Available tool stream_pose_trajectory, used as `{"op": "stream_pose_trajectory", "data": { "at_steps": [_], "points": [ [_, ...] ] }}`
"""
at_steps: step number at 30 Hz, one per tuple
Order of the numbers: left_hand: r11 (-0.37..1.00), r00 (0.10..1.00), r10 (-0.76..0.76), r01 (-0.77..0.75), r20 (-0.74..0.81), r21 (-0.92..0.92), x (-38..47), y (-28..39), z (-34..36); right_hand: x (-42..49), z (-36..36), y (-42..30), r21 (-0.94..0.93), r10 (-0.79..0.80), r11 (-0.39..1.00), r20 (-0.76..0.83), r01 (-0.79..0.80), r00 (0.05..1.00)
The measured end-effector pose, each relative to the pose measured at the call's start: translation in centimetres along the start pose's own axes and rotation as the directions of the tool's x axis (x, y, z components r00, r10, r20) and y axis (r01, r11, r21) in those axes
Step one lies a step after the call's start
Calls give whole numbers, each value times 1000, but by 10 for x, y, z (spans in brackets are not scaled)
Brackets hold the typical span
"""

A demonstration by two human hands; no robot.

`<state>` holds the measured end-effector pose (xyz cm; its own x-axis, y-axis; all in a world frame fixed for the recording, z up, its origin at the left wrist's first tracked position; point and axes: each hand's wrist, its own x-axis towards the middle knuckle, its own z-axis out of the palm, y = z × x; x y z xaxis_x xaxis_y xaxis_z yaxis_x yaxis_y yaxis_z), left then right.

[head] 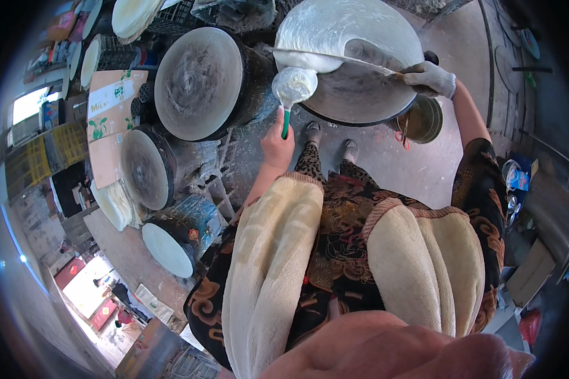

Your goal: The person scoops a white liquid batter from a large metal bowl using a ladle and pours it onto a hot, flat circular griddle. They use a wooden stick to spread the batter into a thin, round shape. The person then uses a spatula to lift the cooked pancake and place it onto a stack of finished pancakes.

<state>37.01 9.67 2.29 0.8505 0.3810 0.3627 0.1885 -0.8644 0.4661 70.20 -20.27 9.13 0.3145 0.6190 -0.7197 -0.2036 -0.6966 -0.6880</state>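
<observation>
My left hand [279, 142] grips the green handle of a ladle [295, 86], whose bowl is coated with pale batter. The ladle is at the left edge of a large round griddle [355, 102]. My right hand [429, 78], in a whitish glove, holds the right end of a long thin spreading blade [334, 58], which reaches across the griddle. A sheet of white batter [313, 21] covers the far part in a curved band. Thicker batter [308, 60] is heaped against the blade near the ladle. The nearer part of the surface is bare and grey.
A metal bucket [431, 121] stands beside the griddle at right. More round griddles [199, 83] [144, 169] [167, 250] are on the left, near cardboard [105, 128] and stacked thin flatbreads [111, 206]. People [123, 317] are visible far off at lower left.
</observation>
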Motion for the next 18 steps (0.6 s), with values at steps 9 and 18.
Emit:
{"op": "stream_pose_trajectory", "data": {
  "at_steps": [9,18],
  "points": [
    [998,994,41,-46,104,47,-35,-9,-18,36,-3,-43,-154,-100,984,-53,91,994],
    [984,958,133,-97,253,-149,-29,7,-24,59,-38,-59,-174,-142,976,-73,128,987]
  ]
}}
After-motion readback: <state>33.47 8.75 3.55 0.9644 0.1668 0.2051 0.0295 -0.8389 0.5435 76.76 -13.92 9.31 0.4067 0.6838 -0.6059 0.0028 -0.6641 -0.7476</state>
